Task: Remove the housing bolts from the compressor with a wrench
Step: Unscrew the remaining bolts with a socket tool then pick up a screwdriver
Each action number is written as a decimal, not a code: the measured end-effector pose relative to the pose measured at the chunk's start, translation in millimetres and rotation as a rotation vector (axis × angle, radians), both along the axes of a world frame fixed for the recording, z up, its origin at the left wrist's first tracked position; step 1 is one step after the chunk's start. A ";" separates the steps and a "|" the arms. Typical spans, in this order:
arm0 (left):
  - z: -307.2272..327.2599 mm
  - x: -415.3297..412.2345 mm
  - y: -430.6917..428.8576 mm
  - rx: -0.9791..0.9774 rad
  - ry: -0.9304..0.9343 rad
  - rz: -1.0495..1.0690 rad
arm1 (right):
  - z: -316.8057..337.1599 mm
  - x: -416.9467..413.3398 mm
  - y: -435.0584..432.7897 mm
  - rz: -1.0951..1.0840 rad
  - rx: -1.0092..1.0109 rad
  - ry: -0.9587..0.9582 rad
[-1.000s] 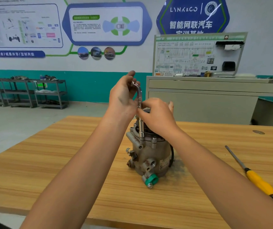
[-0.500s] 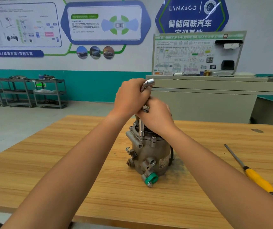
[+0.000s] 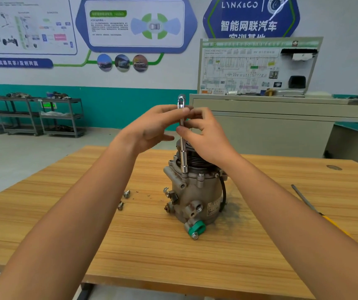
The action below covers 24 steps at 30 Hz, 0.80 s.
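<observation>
Compressor (image 3: 195, 198) x1, L hand (image 3: 152, 128) & R hand (image 3: 206, 137) pinching wrench (image 3: 182, 146) x1, 2 loose bolts (image 3: 126, 193) beside

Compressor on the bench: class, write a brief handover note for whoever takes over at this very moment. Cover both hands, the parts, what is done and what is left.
Left hand: pinches the wrench near its top bend.
Right hand: pinches the shaft lower down.
The wrench stands upright, socket down on the compressor's top flange.
Done: two loose bolts lie on the table, left of the compressor.
Left: the bolt hidden under the socket and a seated bolt beside it. The far side is hidden.
</observation>
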<state>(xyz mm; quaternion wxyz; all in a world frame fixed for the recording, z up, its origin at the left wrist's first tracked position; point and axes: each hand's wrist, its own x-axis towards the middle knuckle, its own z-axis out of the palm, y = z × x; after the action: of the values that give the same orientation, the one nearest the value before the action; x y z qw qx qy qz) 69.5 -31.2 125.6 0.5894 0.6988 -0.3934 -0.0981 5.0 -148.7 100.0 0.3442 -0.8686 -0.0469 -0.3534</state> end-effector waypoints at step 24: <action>-3.2 -1.4 -10.5 -0.064 -0.246 0.236 | 4.5 -3.6 -4.5 -0.361 -0.135 -0.033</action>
<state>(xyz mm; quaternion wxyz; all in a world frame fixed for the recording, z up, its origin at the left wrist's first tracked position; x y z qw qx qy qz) 68.1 -41.7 122.4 0.5661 0.7277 -0.3807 0.0708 1.4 -153.2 104.5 0.2154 -0.8780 0.0806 -0.4199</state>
